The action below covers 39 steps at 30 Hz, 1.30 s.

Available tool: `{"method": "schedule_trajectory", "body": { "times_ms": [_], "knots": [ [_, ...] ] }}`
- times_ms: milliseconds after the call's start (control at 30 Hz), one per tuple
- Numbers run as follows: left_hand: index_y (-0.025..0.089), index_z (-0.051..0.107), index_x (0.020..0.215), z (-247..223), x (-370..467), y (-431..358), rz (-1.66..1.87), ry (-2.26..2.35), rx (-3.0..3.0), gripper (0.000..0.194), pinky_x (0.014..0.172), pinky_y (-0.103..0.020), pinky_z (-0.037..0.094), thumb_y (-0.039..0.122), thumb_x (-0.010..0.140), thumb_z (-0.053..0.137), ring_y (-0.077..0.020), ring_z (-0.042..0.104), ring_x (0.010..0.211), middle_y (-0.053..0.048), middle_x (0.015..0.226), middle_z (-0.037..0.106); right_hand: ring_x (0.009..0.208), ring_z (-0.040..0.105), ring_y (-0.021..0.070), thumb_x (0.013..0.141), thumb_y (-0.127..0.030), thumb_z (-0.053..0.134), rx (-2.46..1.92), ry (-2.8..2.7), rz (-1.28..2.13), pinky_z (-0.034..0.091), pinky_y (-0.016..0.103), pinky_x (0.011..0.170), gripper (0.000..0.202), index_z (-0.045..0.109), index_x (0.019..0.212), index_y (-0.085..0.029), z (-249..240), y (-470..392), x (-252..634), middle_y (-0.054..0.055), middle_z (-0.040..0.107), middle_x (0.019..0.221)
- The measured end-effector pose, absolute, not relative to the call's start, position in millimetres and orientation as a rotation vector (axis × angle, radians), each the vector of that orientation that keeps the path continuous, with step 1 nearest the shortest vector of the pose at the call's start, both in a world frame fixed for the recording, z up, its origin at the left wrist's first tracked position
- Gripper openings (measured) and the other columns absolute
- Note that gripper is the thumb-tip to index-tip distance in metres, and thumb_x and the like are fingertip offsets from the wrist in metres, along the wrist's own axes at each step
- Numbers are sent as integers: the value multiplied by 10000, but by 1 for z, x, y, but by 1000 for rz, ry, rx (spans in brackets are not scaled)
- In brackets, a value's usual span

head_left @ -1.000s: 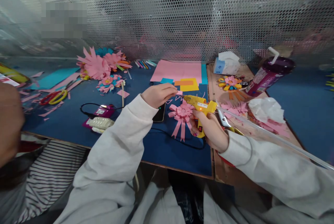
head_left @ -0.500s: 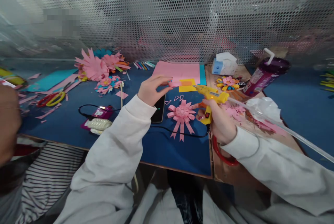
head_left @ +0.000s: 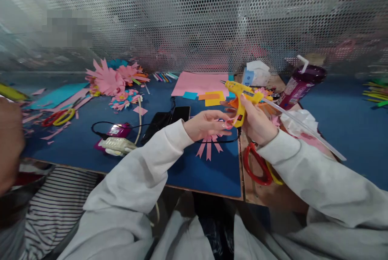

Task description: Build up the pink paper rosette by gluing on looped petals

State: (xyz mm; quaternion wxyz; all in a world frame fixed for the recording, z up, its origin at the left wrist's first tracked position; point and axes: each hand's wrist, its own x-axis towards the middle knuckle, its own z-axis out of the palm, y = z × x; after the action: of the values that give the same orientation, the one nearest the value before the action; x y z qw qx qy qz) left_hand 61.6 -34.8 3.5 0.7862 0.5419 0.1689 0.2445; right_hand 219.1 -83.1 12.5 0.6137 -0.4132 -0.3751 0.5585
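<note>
My right hand (head_left: 257, 124) is wrapped round a yellow glue gun (head_left: 242, 94), its nozzle pointing left and its clear glue stick trailing to the right. Close to the gun's handle, the fingers of my left hand (head_left: 209, 124) pinch a small pink paper strip (head_left: 233, 121). Below the left hand lies a pink paper rosette (head_left: 209, 146), its upper part hidden by that hand. Behind the hands, yellow paper (head_left: 214, 98) and a blue piece (head_left: 190, 95) rest near a large pink sheet (head_left: 194, 83).
Red-handled scissors (head_left: 257, 165) lie below my right wrist. Black devices (head_left: 156, 124) and a power adapter (head_left: 117, 144) with cords sit at left. Paper flowers (head_left: 110, 78), a tissue pack (head_left: 257, 75) and a purple bottle (head_left: 298, 86) stand farther back. A co-worker's arm (head_left: 10, 146) is at far left.
My left hand has moved right and down, over the rosette and close to the glue gun. The gun has risen slightly. More of the black devices and red scissors shows.
</note>
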Motion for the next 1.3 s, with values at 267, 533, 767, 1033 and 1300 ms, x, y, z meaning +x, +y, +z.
{"method": "schedule_trajectory", "body": {
  "times_ms": [267, 533, 767, 1033, 1300],
  "knots": [
    [133, 656, 731, 0, 77, -41, 445, 276, 1219, 326, 611, -210, 489, 284, 522, 855, -82, 604, 638, -9, 710, 656, 738, 634, 180, 732, -641, 556, -965, -961, 1299, 466, 256, 509, 489, 644, 957, -216, 15, -89, 216, 49, 687, 794],
    [127, 662, 736, 11, 75, -48, 505, 179, 1498, 284, 644, -229, 470, 295, 574, 825, -86, 565, 657, 1, 692, 614, 634, 608, 134, 739, -629, 549, -935, -1006, 1319, 404, 231, 435, 499, 639, 989, -206, 14, -89, 217, 40, 690, 840],
    [134, 685, 720, 24, 66, -45, 603, 233, 1692, 289, 632, -247, 468, 344, 576, 820, -100, 544, 651, -16, 678, 611, 753, 619, 168, 821, -641, 401, -891, -1119, 1250, 481, 286, 589, 484, 651, 916, -238, 7, -89, 216, 30, 664, 822],
    [175, 719, 738, 40, 48, -31, 936, 387, 1945, 312, 724, -286, 502, 435, 585, 797, -155, 579, 798, -47, 794, 618, 786, 561, 163, 840, -322, 506, -1063, -1419, 626, 428, 312, 748, 164, 607, 772, -212, -10, -111, 211, 20, 607, 797],
    [185, 731, 836, 30, 47, -27, 978, 441, 2099, 358, 806, -340, 503, 487, 644, 742, -194, 603, 867, -72, 872, 651, 656, 455, 136, 853, -241, 496, -1069, -1589, 294, 375, 278, 620, 75, 529, 791, -214, 2, -120, 206, -11, 461, 683]
  ]
}}
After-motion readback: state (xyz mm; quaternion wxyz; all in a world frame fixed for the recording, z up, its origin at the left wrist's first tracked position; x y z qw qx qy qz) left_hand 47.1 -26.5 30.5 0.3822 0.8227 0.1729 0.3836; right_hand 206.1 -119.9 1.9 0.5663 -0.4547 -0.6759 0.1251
